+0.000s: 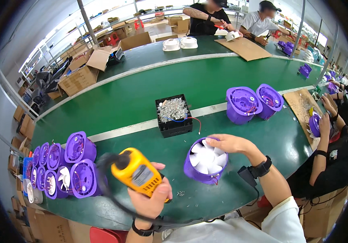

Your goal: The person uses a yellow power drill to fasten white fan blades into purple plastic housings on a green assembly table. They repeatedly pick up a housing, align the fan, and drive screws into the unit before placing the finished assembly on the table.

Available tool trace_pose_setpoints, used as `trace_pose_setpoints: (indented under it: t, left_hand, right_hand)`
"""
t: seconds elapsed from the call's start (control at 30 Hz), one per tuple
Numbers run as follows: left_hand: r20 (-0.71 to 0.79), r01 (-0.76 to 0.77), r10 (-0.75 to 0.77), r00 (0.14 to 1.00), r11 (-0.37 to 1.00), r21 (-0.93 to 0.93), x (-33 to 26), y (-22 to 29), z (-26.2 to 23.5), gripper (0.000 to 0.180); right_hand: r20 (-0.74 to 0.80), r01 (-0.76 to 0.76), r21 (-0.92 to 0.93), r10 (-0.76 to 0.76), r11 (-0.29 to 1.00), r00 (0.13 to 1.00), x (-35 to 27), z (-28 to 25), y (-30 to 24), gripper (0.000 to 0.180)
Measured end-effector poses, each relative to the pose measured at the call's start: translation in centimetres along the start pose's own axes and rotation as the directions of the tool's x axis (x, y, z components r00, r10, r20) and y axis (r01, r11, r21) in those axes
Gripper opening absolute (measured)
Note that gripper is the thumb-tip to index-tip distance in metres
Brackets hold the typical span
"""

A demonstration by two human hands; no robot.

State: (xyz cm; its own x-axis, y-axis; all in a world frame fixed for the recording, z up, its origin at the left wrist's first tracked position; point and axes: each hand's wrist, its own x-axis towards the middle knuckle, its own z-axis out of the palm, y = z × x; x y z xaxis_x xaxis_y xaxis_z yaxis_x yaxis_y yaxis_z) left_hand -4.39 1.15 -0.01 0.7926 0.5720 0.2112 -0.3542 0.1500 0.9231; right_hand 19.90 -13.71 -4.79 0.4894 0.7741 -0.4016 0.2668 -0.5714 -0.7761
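My left hand (149,202) is wrapped round a yellow corded power tool (138,173) with black ends, held above the near side of the table. The tool's working tip is hidden. My right hand (235,144) grips the back right rim of a purple fan housing (193,171), its fingers reaching onto the white fan blades (207,157) inside. The housing sits open side up, with a short red wire at its front. Behind it stands a black box (176,128) full of small screws (171,109), a blue and red wire lying across it.
Several purple housings (85,178) stand in rows at the left. Two more purple housings (245,106) stand back right. Loose screws (181,193) lie near me. A green conveyor belt (129,91) runs beyond the table. Co-workers sit across and at the right, by a cardboard sheet (299,107).
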Motion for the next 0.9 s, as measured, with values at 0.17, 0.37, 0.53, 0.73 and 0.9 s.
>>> trace_pose_setpoints:
  t: [0.17,0.37,0.53,0.73,0.9]
  left_hand:
    - [-0.039,0.276,-0.274,0.961,0.933,0.232,0.6,1.0,1.5,0.043]
    - [0.042,0.473,-0.498,0.866,0.844,0.252,0.9,-3.5,0.4,0.037]
    - [0.086,0.57,-0.592,0.801,0.799,0.193,1.2,-6.6,0.9,0.038]
    - [0.03,0.599,-0.603,0.797,0.795,0.093,0.6,-6.7,0.8,0.032]
    - [0.09,0.602,-0.6,0.795,0.798,-0.001,0.4,-7.9,0.5,0.026]
  right_hand:
    - [0.04,-0.051,0.02,0.05,0.998,0.998,0.1,-0.1,2.3,0.062]
    - [0.097,-0.248,0.131,0.237,0.96,0.967,-2.3,-0.5,-0.4,0.069]
    - [0.213,-0.378,0.301,0.324,0.876,0.922,-1.8,-0.2,0.1,0.084]
    - [0.284,-0.266,0.433,0.149,0.861,0.947,-3.4,-0.3,-0.3,0.075]
    - [0.279,-0.164,0.555,0.003,0.815,0.96,-5.1,-0.4,0.4,0.07]
